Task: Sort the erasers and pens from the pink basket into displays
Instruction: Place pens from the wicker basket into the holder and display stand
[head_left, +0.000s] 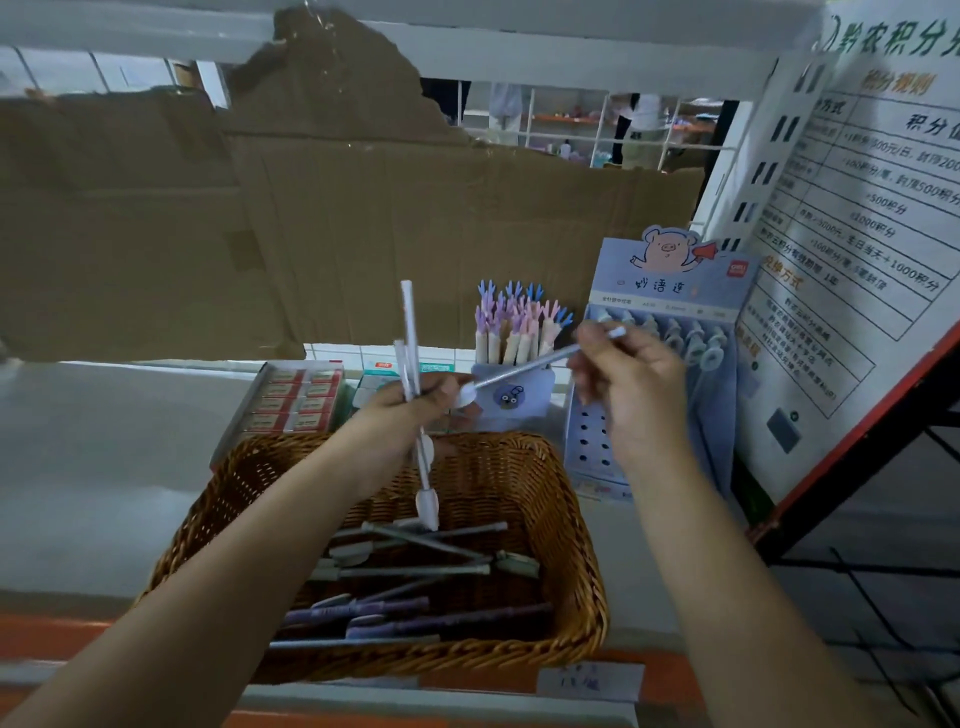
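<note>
A brown wicker basket sits at the shelf's front edge with several grey and purple pens lying in it. Above the basket my left hand is shut on a small bundle of pale pens held upright, caps down. My right hand grips one pale pen by its end; the pen slants down-left between the hands. Just behind the right hand stands a blue tiered pen display with a pig drawing, its upper row filled with pens and lower holes empty. A box of erasers lies behind the basket on the left.
A blue cup of claw-topped pens stands behind the basket. Torn cardboard lines the shelf's back. A printed sign board leans at the right beside a red-edged frame. A paper label is stuck on the shelf's front lip.
</note>
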